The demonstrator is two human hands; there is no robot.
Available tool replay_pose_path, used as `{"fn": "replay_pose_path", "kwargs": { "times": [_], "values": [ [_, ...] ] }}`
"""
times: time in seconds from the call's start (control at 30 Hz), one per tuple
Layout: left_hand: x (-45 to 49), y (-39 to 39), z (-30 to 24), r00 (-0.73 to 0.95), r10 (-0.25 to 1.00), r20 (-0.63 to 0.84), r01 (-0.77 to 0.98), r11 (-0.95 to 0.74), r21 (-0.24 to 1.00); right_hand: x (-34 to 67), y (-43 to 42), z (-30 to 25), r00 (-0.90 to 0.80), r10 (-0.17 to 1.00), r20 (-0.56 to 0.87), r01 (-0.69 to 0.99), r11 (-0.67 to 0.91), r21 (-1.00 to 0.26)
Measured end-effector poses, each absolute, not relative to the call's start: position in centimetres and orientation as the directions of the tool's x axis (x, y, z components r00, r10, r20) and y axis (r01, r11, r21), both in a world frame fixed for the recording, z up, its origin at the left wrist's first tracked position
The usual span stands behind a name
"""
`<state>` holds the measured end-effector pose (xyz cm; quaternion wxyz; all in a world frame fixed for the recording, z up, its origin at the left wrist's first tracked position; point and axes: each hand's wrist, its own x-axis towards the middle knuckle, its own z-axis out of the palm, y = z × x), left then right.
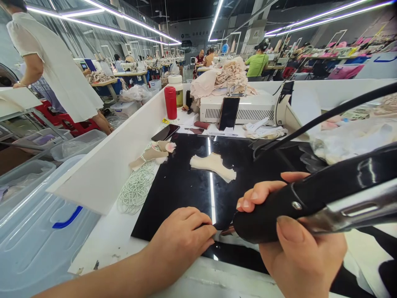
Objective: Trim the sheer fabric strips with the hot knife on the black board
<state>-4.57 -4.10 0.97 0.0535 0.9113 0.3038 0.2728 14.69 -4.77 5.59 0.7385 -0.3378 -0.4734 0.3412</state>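
My right hand is wrapped round a black handheld electric tool with a metal lever along its side. The tool's metal tip points left, low over the near part of a glossy black board. Close to the tip is my left hand, its fingers curled and pressed together at the board. Whatever lies under those fingers is hidden. Beyond both hands, a cream fabric piece rests flat on the board. A black cable arches over at the right.
Coiled pale cord and a tied beige bundle lie at the board's left. Behind are a phone, a propped phone, a red bottle and a white vented box under piled fabric. A person stands left.
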Motion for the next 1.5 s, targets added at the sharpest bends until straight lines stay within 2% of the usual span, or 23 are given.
{"fn": "replay_pose_path", "kwargs": {
  "times": [0.1, 0.33, 0.9, 1.03, 1.27, 1.5],
  "values": [
    [-5.0, -4.3, 1.2, 0.664, 0.575, 0.478, 0.516, -0.815, 0.264, 14.8, -4.7, 5.4, 0.302, 0.825, 0.478, -0.173, 0.541, -0.823],
    [-5.6, -4.3, 0.2, 0.676, 0.494, 0.547, 0.486, -0.857, 0.173, 15.0, -4.7, 5.4, 0.301, 0.819, 0.488, -0.172, 0.550, -0.817],
    [-5.1, -5.0, 0.2, 0.684, 0.470, 0.559, 0.469, -0.869, 0.156, 13.7, -4.6, 5.8, 0.322, 0.823, 0.468, -0.194, 0.541, -0.819],
    [-5.3, -4.9, 0.2, 0.671, 0.481, 0.565, 0.458, -0.867, 0.195, 13.7, -4.7, 6.0, 0.329, 0.828, 0.454, -0.199, 0.530, -0.824],
    [-5.5, -4.6, 1.3, 0.624, 0.551, 0.555, 0.435, -0.834, 0.339, 13.6, -4.9, 6.9, 0.368, 0.822, 0.434, -0.234, 0.534, -0.812],
    [-5.3, -4.5, 1.2, 0.631, 0.556, 0.541, 0.443, -0.831, 0.337, 13.5, -5.4, 6.5, 0.344, 0.830, 0.439, -0.249, 0.532, -0.809]
  ]
}}
